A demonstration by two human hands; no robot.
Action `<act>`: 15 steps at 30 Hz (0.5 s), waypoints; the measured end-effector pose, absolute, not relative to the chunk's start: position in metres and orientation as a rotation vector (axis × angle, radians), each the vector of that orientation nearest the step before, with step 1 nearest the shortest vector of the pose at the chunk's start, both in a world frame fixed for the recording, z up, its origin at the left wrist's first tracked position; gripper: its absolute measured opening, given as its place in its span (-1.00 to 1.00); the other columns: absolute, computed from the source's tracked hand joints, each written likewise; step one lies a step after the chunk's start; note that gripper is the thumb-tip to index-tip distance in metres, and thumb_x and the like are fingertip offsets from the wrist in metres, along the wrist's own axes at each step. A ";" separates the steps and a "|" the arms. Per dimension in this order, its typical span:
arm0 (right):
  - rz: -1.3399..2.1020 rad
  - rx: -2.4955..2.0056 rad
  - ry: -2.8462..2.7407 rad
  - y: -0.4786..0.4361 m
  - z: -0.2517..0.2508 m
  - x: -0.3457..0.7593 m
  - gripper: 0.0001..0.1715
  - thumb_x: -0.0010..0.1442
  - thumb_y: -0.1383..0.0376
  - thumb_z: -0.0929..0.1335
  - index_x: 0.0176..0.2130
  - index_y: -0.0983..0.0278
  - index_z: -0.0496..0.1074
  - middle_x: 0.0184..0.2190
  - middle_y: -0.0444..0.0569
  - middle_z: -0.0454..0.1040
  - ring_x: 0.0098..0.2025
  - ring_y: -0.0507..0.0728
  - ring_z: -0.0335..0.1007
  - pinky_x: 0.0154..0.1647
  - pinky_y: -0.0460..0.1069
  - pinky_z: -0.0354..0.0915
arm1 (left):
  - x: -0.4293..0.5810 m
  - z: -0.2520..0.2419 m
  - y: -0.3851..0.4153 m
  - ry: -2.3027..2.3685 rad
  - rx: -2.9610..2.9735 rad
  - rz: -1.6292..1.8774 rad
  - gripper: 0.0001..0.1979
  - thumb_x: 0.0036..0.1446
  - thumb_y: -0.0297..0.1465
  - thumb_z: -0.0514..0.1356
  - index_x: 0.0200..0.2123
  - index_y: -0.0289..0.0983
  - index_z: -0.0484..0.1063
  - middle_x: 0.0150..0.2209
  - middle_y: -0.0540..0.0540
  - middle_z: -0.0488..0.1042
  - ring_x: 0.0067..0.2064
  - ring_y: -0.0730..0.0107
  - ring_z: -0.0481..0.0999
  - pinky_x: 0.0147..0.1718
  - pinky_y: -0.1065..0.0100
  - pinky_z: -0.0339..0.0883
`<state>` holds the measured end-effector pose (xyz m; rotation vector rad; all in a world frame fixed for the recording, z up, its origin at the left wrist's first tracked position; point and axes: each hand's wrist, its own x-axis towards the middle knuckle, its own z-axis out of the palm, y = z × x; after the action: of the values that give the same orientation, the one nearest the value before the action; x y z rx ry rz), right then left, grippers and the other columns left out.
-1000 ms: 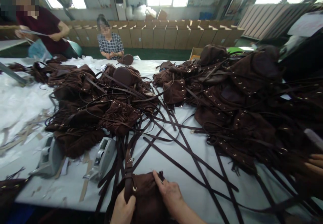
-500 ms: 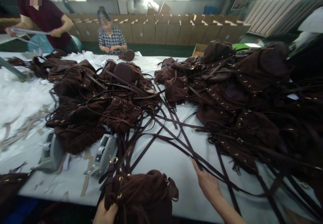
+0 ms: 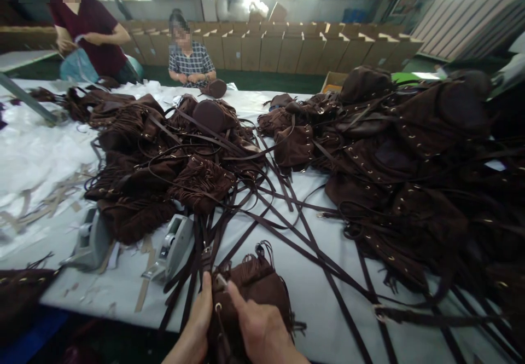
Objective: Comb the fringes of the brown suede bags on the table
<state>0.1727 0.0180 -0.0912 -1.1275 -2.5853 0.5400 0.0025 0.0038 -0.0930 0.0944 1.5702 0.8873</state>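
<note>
A dark brown fringed drawstring bag (image 3: 268, 290) with metal eyelets lies at the table's front edge. My left hand (image 3: 199, 317) grips its left side, the thumb lying along a strap with a buckle and the other fingers hidden. My right hand (image 3: 260, 320) is over the bag's eyelet edge, its fingers closed and the index fingertip forward. At that fingertip shows a small pale, shiny piece, too blurred to name.
Piles of similar brown bags (image 3: 205, 183) lie left and right (image 3: 377, 150), with long straps crossing between them. Two grey tape dispensers (image 3: 174, 246) stand at the left near paper strips. Across the table are two people (image 3: 192, 60) and a row of cardboard boxes (image 3: 287, 52).
My right hand has come from the straps on the table to the bag's eyelet edge. The bag has shifted slightly right and up, and my left hand has moved up its side.
</note>
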 end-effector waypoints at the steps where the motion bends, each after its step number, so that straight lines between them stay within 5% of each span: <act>1: 0.415 -1.130 -2.701 0.022 -0.097 0.174 -0.18 0.12 0.45 0.23 0.32 0.26 -0.05 -0.52 -0.03 0.50 -0.57 0.10 0.42 -0.54 -0.09 0.30 | 0.005 -0.088 0.003 1.568 0.101 0.873 -0.36 0.05 0.12 0.06 -0.21 -0.34 0.56 -0.46 -0.22 0.60 -0.29 0.01 0.60 -0.27 0.16 0.45; 5: 0.248 -1.565 -2.852 0.052 -0.123 0.200 -0.10 0.04 0.55 0.25 0.30 0.13 0.01 -0.51 -0.07 0.51 -0.54 0.07 0.45 -0.51 -0.13 0.24 | 0.013 -0.074 -0.001 1.549 0.224 0.865 -0.29 0.00 0.19 0.03 -0.17 -0.32 0.53 -0.44 -0.19 0.59 -0.29 0.07 0.58 -0.26 0.21 0.44; 9: 0.577 -1.824 -2.590 0.080 -0.136 0.232 -0.28 0.18 0.47 0.19 0.27 0.05 0.10 -0.47 -0.07 0.54 -0.44 0.08 0.49 -0.37 -0.09 0.29 | 0.019 -0.070 -0.004 1.644 0.351 0.790 -0.28 -0.12 0.22 0.12 -0.28 -0.36 0.50 -0.66 0.00 0.40 -0.54 0.31 0.43 -0.54 0.39 0.28; 12: 1.154 -1.941 -1.843 0.098 -0.136 0.257 -0.46 0.20 0.25 0.22 0.17 0.24 0.29 -0.60 -0.10 0.47 -0.55 0.07 0.42 -0.43 -0.07 0.32 | 0.013 -0.071 -0.004 1.639 0.322 0.754 -0.32 -0.13 0.21 0.14 -0.40 -0.37 0.45 -0.73 0.09 0.26 -0.66 0.46 0.26 -0.63 0.45 0.12; 15: 1.303 -2.001 -1.258 0.109 -0.121 0.281 -0.29 0.21 0.09 0.17 0.19 0.48 0.20 -0.72 -0.20 0.32 -0.70 0.05 0.27 -0.60 -0.08 0.26 | -0.002 -0.074 -0.002 1.605 0.142 0.808 -0.38 -0.06 0.15 0.15 -0.35 -0.35 0.48 -0.69 0.01 0.37 -0.62 0.37 0.39 -0.53 0.38 0.30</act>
<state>0.2811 0.1092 -0.1207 -2.0014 -1.2580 1.3025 -0.0019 -0.0019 -0.0739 0.1423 1.6049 0.8081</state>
